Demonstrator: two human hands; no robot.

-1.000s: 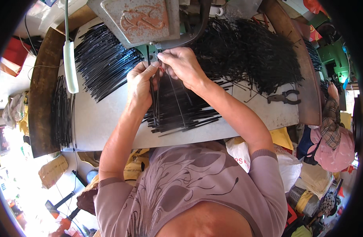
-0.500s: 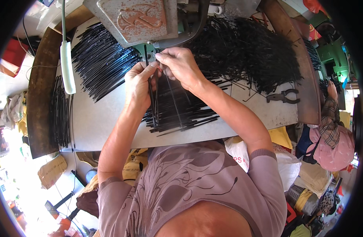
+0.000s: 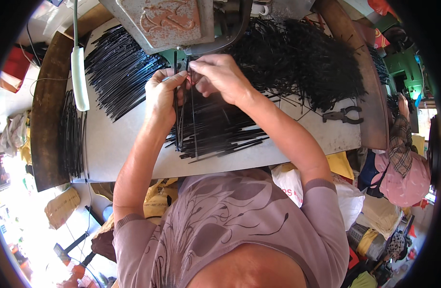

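My left hand [image 3: 162, 96] is closed, its thumb and fingers pinching a few thin black rods [image 3: 178, 127] that stand nearly parallel and run down past the wrist. Close beside it, my right hand [image 3: 224, 79] pinches the upper part of another slim black rod [image 3: 193, 115], which hangs down toward me. The fingertips of both hands almost meet below a machine head [image 3: 171, 21] with a rusty raised emblem. Beneath them lies a loose spread of black rods [image 3: 225, 132] on the pale tabletop [image 3: 129, 144]. The rods' upper ends are partly hidden by my fingers.
A neat row of rods [image 3: 122, 69] lies left of the machine, a tangled heap [image 3: 311, 67] to the right. Black pliers [image 3: 344, 115] rest near the right board [image 3: 374, 115]. A white tube [image 3: 79, 79] hangs at left. Another person [image 3: 402, 168] works at far right.
The rod in my right hand has swung from slanting to nearly upright. My left hand and forearm have shifted slightly left, with the rods it holds.
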